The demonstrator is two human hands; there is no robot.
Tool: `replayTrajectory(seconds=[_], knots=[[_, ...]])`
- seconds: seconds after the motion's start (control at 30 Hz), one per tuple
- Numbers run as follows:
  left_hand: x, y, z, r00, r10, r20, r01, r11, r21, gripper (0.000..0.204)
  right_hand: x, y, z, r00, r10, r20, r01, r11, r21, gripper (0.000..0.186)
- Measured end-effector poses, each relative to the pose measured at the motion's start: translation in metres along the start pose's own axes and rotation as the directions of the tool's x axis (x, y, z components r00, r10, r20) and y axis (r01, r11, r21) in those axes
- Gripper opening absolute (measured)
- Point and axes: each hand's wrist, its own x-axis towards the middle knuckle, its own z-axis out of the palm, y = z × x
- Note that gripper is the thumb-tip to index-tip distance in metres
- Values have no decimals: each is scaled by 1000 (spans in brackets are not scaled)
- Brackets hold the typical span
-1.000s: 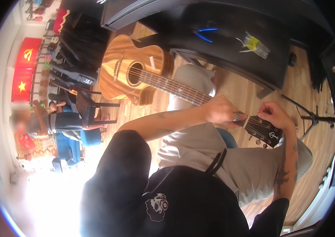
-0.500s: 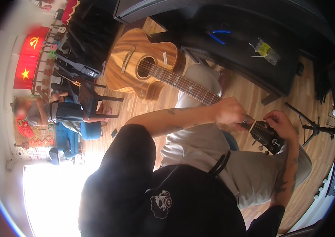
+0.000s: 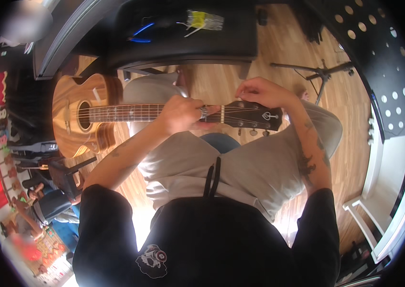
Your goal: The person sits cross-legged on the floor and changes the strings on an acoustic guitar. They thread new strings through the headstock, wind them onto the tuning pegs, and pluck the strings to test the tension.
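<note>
An acoustic guitar (image 3: 104, 86) with a brown wooden body lies across my lap, soundhole up, its neck pointing right. My left hand (image 3: 182, 114), a ring on one finger, is closed over the strings and neck (image 3: 138, 113) just short of the nut. At the far edge of the black headstock (image 3: 259, 113), my right hand (image 3: 265, 93) has its fingers bent and pinched at a tuning peg, which they largely cover. Several tuning pegs (image 3: 253, 132) show along the near edge. Strings run from the nut onto the headstock.
Ahead stands a black bench (image 3: 173, 48) bearing blue-handled pliers (image 3: 142, 34) and a clear and yellow packet (image 3: 205, 20). A black tripod stand (image 3: 324, 71) is at the right, near a perforated black panel (image 3: 379, 62). Another person (image 3: 32, 215) sits far left beside a dark stool (image 3: 66, 177).
My view has turned, so the guitar now appears nearly level and farther left. My left hand still lies over the neck near the nut, and my right hand remains beside the headstock.
</note>
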Motion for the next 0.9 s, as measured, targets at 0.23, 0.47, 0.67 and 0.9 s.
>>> replayTrajectory(seconds=[0.23, 0.47, 0.67, 0.9], knots=[[6, -8, -9, 999, -6, 54, 13, 993, -120, 43, 4, 6, 1, 998, 40, 56, -40, 999, 8, 15], [7, -6, -7, 999, -18, 37, 23, 989, -145, 47, 5, -2, -10, 988, 54, 143, -57, 998, 11, 12], [8, -4, -5, 999, -37, 29, 42, 983, -179, 43, 6, -6, 0, 998, 57, 12, -59, 987, 151, 27], [7, -3, -6, 998, -42, 45, 50, 984, -172, 41, 4, -9, -1, 997, -67, -37, 72, 980, 185, 40]])
